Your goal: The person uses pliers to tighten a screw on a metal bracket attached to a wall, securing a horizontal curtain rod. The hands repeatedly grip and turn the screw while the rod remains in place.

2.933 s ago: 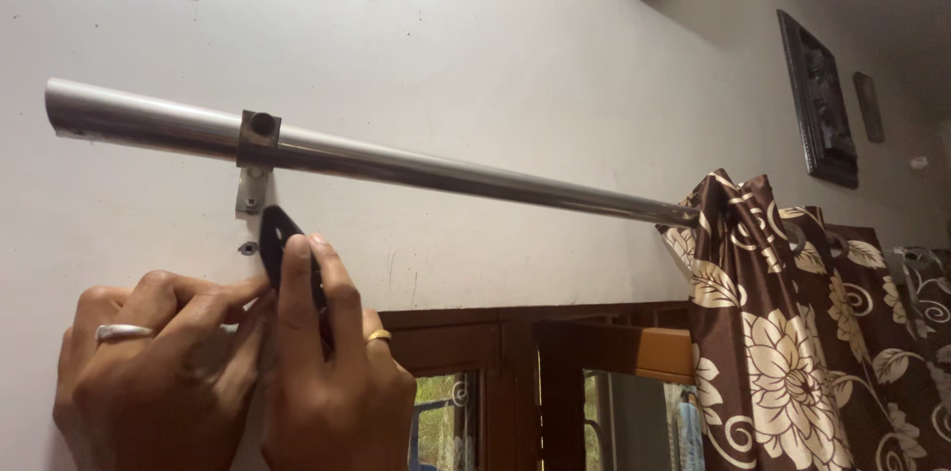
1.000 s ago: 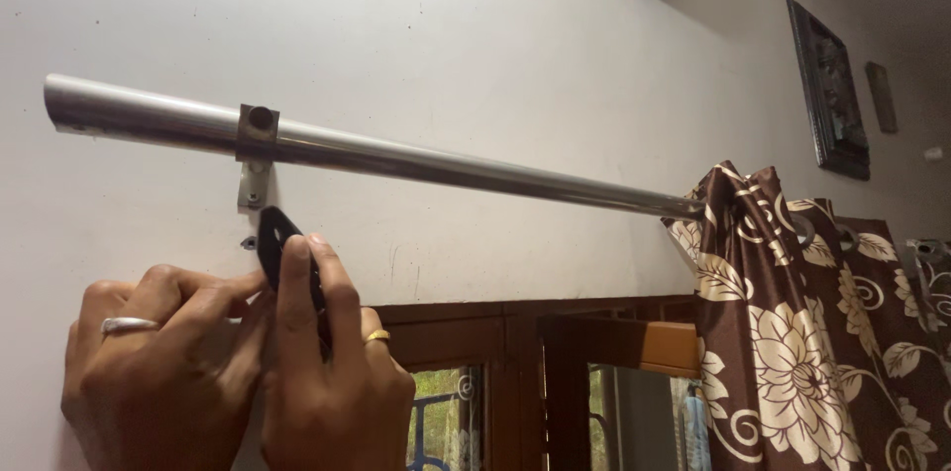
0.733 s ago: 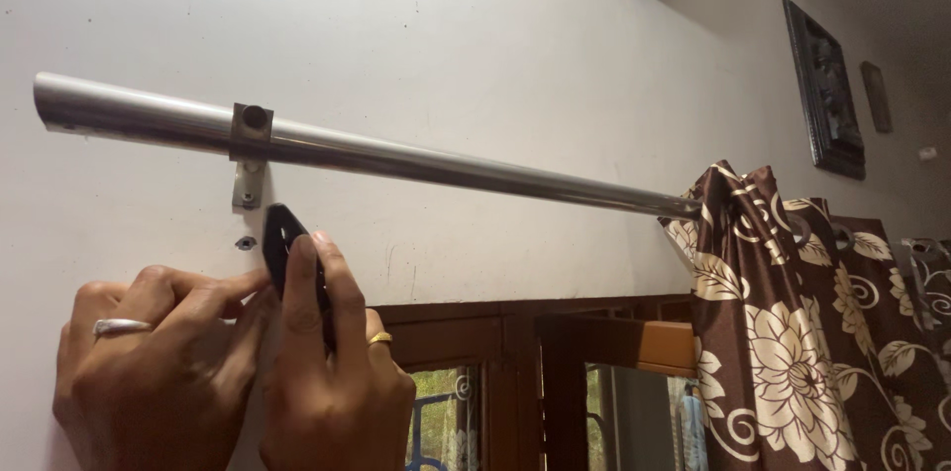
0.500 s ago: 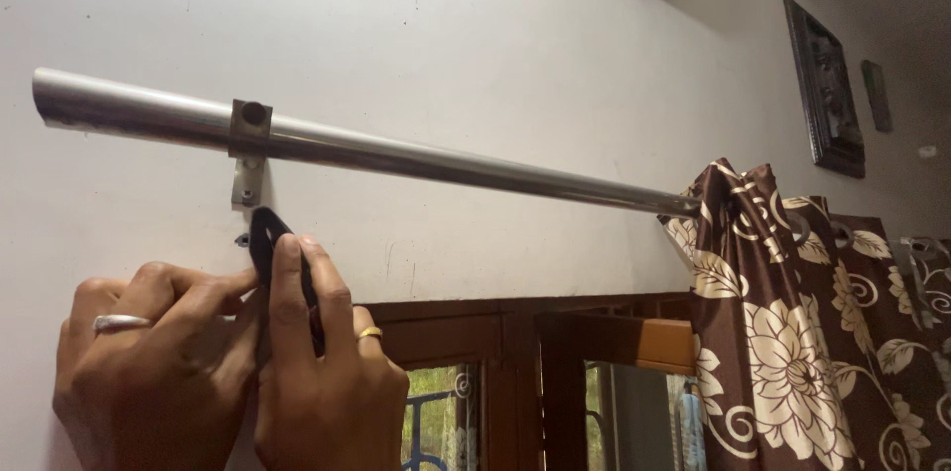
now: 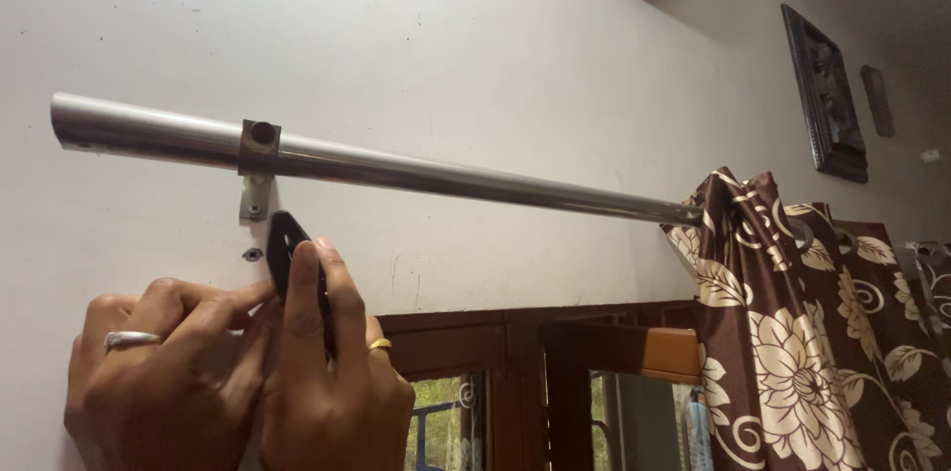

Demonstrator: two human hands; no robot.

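Both hands together: right hand [image 5: 332,392] pinches a black tool [image 5: 285,248] against the wall [image 5: 446,55], left hand [image 5: 163,372] steadying it, just below the rod [image 5: 446,177] bracket [image 5: 256,169].

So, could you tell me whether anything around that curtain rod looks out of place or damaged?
Yes. Just below the metal bracket holding the curtain rod, a small open hole shows in the wall. The curtain is bunched at the rod's far end. Both hands hold a black tool beside the hole.
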